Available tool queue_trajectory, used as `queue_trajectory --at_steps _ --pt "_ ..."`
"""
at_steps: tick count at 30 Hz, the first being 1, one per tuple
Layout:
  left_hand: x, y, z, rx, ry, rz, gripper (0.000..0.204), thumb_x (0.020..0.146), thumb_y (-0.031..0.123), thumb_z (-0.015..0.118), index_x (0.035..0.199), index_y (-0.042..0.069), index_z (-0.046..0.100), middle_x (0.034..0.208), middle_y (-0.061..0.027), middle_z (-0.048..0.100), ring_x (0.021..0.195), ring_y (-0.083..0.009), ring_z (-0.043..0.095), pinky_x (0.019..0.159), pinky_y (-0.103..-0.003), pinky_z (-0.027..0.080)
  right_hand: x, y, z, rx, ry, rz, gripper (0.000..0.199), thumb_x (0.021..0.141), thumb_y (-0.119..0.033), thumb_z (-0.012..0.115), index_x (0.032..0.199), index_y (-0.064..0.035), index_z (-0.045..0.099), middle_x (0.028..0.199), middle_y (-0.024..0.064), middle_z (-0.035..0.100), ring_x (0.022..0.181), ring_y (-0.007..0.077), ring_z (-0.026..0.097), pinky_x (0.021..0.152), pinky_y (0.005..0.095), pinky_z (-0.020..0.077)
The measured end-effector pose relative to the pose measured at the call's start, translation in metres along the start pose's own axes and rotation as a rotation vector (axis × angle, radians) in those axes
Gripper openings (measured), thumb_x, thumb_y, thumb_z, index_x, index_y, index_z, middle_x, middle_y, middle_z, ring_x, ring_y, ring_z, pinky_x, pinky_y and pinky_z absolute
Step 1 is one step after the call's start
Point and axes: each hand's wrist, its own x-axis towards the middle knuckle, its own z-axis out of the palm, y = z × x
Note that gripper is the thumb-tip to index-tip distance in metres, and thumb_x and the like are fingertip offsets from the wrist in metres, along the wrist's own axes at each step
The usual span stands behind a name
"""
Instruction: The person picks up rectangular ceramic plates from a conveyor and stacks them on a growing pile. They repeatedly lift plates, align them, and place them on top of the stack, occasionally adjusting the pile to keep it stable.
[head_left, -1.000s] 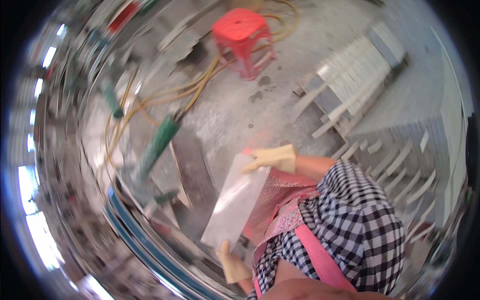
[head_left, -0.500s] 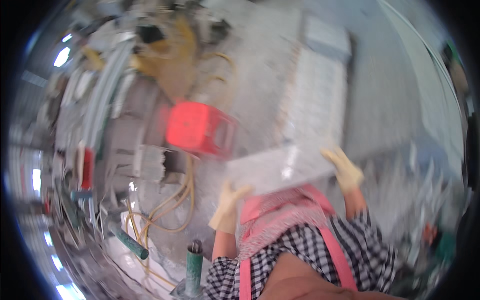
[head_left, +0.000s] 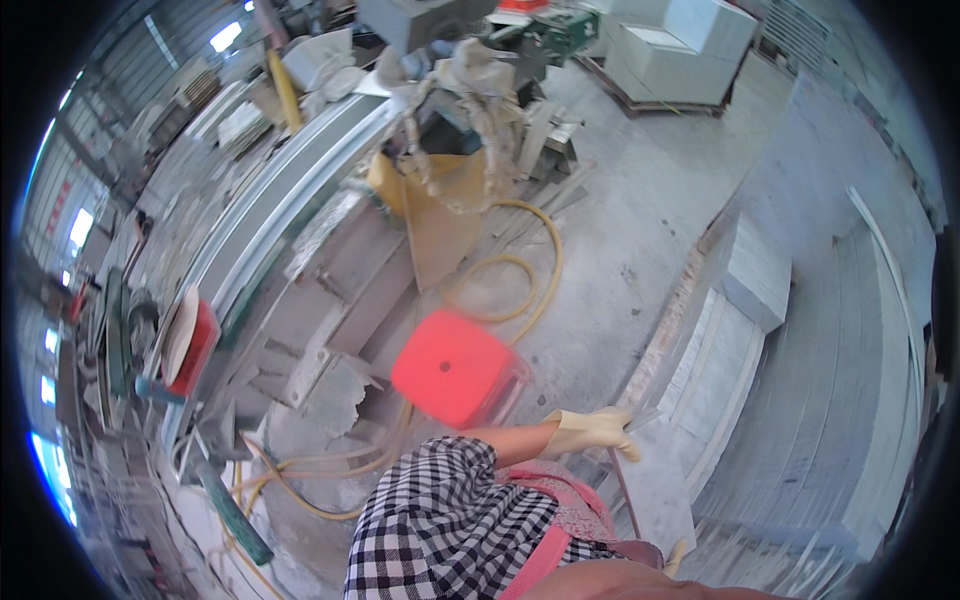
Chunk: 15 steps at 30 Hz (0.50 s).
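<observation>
A pale grey-white stone slab (head_left: pixel 657 488) is held in front of my body, turned toward the right. My left hand (head_left: pixel 598 433), in a cream rubber glove, grips its far end with the fingers bent over the edge. At the near end, my right hand (head_left: pixel 677 558) shows only as a bit of cream glove against the slab; my body hides most of it. Just beyond the slab lies a row of pale stone pieces (head_left: pixel 712 370), with a white stone block (head_left: pixel 757 272) at its far end.
A red plastic stool (head_left: pixel 450 368) stands left of my left arm. Yellow hose (head_left: pixel 556 262) loops over the concrete floor behind it. Long grey slabs (head_left: pixel 800 420) are stacked at the right. A machine with a metal rail (head_left: pixel 275 165) runs along the left; large stone blocks (head_left: pixel 665 70) sit on a pallet farther off.
My body and the view have swung to the right. The slab has turned with me from lying crosswise to pointing away, close to the stone row. My right hand is now mostly hidden.
</observation>
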Motion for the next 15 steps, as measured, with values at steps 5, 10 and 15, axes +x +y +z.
queue_trajectory --at_steps 5,10,15 --pt "0.057 0.009 -0.006 0.079 -0.107 -0.008 0.063 0.066 0.035 0.083 0.11 -0.005 0.062 0.099 -0.0166 0.066 0.087 -0.0244 0.063 0.072 -0.038 0.05 0.014 -0.034 0.023 0.308 0.04 0.636 0.074 0.084 -0.029 0.07 0.148 -0.0051 0.041 0.137 0.0192 0.054 0.124 0.0346 0.052 0.106 0.0417 0.0421" --pt "0.102 0.042 -0.028 0.172 -0.163 -0.033 0.066 0.068 0.037 0.083 0.116 -0.004 0.063 0.099 -0.0172 0.069 0.093 -0.0277 0.066 0.08 -0.04 0.05 0.074 -0.012 0.055 1.424 0.223 0.635 0.053 0.101 -0.036 0.056 0.141 -0.0021 0.05 0.134 0.0095 0.058 0.118 0.0222 0.056 0.103 0.0338 0.0448" --pt "0.142 0.073 -0.051 0.249 -0.216 -0.185 0.068 0.07 0.039 0.081 0.12 -0.003 0.063 0.109 -0.0206 0.068 0.103 -0.0299 0.065 0.086 -0.04 0.049 0.127 0.003 0.053 1.201 0.225 0.571 0.049 0.099 -0.025 0.053 0.142 -0.0032 0.05 0.134 0.0135 0.058 0.118 0.0261 0.057 0.103 0.0371 0.0449"
